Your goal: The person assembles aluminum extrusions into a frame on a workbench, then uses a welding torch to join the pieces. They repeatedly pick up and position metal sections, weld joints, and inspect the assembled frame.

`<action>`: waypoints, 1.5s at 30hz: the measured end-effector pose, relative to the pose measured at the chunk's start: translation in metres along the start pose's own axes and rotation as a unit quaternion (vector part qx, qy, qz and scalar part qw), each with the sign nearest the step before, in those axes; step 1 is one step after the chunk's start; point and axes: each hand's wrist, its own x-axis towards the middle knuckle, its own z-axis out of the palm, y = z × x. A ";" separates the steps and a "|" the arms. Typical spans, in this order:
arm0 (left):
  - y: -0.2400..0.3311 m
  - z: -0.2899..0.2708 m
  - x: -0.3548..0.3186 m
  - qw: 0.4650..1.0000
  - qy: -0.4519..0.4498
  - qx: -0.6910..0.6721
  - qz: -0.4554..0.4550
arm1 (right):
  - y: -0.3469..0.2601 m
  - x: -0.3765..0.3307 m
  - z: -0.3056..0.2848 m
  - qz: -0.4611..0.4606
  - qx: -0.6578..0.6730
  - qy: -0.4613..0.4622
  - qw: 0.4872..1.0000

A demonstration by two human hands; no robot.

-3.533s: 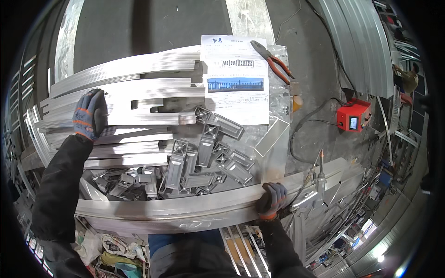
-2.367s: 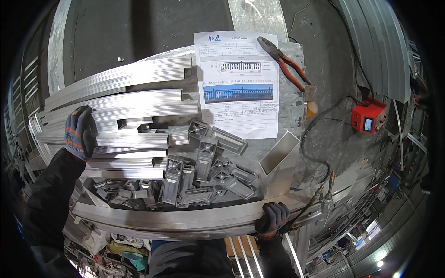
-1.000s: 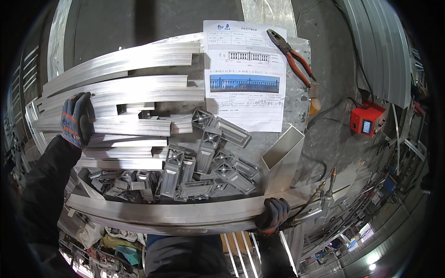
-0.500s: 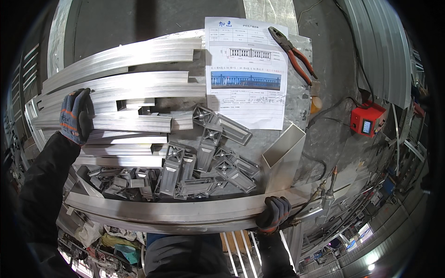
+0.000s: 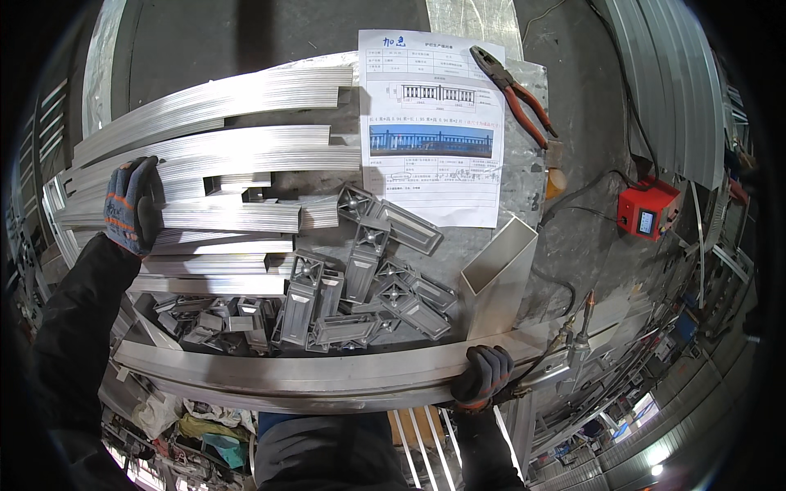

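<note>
Nearby, pliers (image 5: 499,76) overlap paper (image 5: 430,182) — fittings (image 5: 363,268) crowd the metal strips (image 5: 246,148).

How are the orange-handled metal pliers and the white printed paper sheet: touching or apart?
Touching. The head view shows the pliers lying partly on the sheet, across its upper right edge.

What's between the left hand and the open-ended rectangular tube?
The head view shows long silver profiles beside the left hand, then a jumble of grey metal fittings before the rectangular tube.
</note>
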 end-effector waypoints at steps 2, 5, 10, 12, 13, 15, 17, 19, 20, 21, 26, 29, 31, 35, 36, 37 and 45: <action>0.000 0.000 0.000 1.000 -0.001 0.001 0.001 | 0.000 0.000 0.000 0.000 0.000 0.001 1.000; -0.001 -0.001 0.000 1.000 -0.006 0.001 -0.002 | 0.001 -0.001 0.001 -0.001 0.002 0.002 1.000; -0.001 -0.002 -0.001 1.000 -0.014 -0.016 -0.008 | 0.001 -0.001 0.000 0.000 0.006 -0.002 1.000; -0.001 -0.002 -0.001 1.000 -0.012 -0.013 -0.007 | 0.001 -0.002 0.000 -0.001 0.005 0.000 1.000; -0.001 -0.002 -0.001 1.000 -0.009 -0.023 -0.011 | 0.001 -0.002 0.001 0.001 0.008 -0.001 1.000; -0.001 -0.001 -0.001 1.000 -0.009 -0.009 -0.007 | 0.002 -0.003 0.001 0.003 0.003 0.005 1.000; 0.000 0.000 -0.001 1.000 -0.005 -0.006 -0.006 | 0.002 -0.004 0.002 0.004 0.001 0.008 1.000; 0.000 0.001 -0.001 1.000 0.000 -0.002 -0.004 | 0.002 -0.004 0.002 0.003 0.000 0.009 1.000; 0.000 0.001 -0.001 1.000 0.000 -0.003 -0.004 | 0.002 -0.004 0.002 0.002 0.000 0.008 1.000; 0.000 0.001 -0.001 1.000 -0.001 -0.004 -0.004 | 0.002 -0.004 0.002 0.002 0.001 0.007 1.000; -0.002 0.000 -0.001 1.000 -0.004 -0.003 0.001 | 0.002 -0.003 0.001 0.001 0.002 0.005 1.000; -0.003 0.000 -0.002 1.000 -0.009 -0.007 -0.002 | 0.002 -0.003 0.001 0.001 0.002 0.004 1.000; -0.003 0.000 -0.002 1.000 -0.009 -0.018 -0.005 | 0.002 -0.004 0.001 0.001 0.000 0.003 1.000; -0.003 0.001 -0.003 1.000 -0.011 -0.002 -0.004 | 0.003 -0.004 0.001 -0.004 0.001 0.001 1.000; -0.003 0.001 -0.003 1.000 -0.012 0.000 -0.003 | 0.003 -0.004 0.001 -0.004 0.001 0.001 1.000; -0.004 0.001 -0.003 1.000 -0.009 -0.005 -0.003 | 0.003 -0.004 0.001 -0.005 0.001 0.002 1.000; -0.004 0.000 -0.004 1.000 -0.014 -0.002 -0.003 | 0.002 -0.002 0.001 -0.001 -0.003 0.005 1.000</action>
